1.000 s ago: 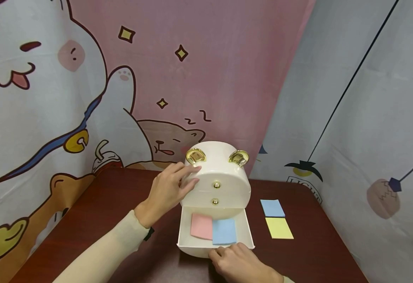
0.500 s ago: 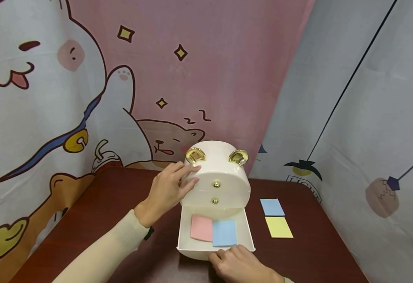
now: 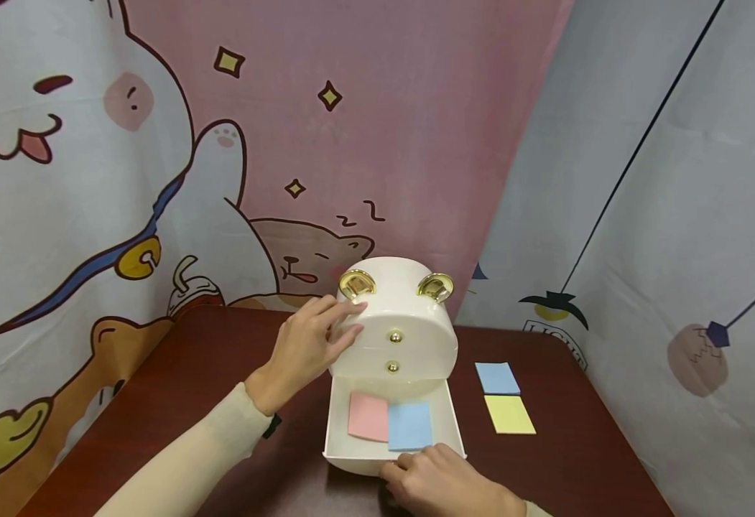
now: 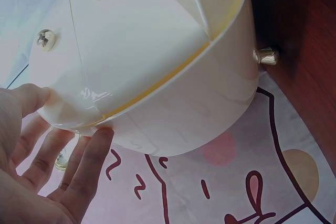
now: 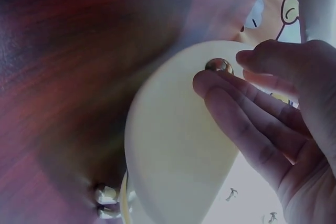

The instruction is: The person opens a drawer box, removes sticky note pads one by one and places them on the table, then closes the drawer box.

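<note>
A rounded white desktop drawer box (image 3: 409,352) with two gold ears and gold knobs stands mid-table. Its lowest drawer (image 3: 443,424) is pulled out and contains a pink sticky-note pad (image 3: 368,416) beside a blue one (image 3: 410,426). My left hand (image 3: 306,345) rests at the box's upper left; the left wrist view has its thumb (image 4: 34,98) on the front face and fingers (image 4: 86,166) against the curved side. At the drawer front, my right hand (image 3: 445,481) has fingertips (image 5: 202,83) right at the gold knob (image 5: 219,65), overlapping it, with the thumb (image 5: 262,59) slightly apart.
To the right of the box, another blue note pad (image 3: 498,378) and a yellow pad (image 3: 510,414) lie on the dark red table (image 3: 564,452). A cartoon-printed cloth (image 3: 416,143) hangs behind and along the sides. Gold feet (image 4: 266,56) raise the box.
The bottom drawer came slightly farther out toward me, and the blue pad inside slid forward a little. The right hand shifted slightly; the left hand kept its place.
</note>
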### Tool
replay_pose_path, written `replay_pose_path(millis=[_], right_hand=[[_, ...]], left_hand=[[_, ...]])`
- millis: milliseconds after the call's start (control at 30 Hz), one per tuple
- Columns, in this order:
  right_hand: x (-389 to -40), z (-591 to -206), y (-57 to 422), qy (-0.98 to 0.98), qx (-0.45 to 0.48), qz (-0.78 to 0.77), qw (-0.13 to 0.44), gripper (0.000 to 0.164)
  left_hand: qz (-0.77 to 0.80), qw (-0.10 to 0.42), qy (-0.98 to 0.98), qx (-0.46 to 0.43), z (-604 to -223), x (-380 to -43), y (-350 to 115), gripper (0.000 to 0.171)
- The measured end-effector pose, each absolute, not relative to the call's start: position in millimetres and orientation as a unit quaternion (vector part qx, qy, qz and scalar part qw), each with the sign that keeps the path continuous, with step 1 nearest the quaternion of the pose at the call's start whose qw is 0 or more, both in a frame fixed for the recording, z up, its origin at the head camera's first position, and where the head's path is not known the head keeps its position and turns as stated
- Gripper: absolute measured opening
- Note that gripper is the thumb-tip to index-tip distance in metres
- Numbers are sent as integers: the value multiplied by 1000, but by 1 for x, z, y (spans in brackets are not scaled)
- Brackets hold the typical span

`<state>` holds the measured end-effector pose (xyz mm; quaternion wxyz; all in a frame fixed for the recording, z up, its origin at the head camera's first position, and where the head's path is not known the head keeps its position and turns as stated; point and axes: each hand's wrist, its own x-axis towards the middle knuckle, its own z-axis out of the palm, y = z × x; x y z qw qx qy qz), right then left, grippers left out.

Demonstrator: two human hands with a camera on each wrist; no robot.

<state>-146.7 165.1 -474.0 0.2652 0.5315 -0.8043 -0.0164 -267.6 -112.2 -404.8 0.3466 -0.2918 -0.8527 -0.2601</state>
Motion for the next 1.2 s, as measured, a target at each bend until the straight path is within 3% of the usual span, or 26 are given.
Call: replay_pose_path(millis=[233,567,933,1200], right_hand=[[-150,-461,168,-809,541,40,226,30],[-175,-437,168,-811,526,121,226,20],[-219,-413,157,-855,504,74,95,21],[-237,-409,143,-851,521,41,50,26]], left_hand=[[-259,348,-852,-291,-404,-268,-112,34],[-252,359,-849,-294,-404,-269,-112,33],[-253,365,-845,-297,-410,-270,-113,34],[-251,361,-847,-299,-406,-269,-113,33]])
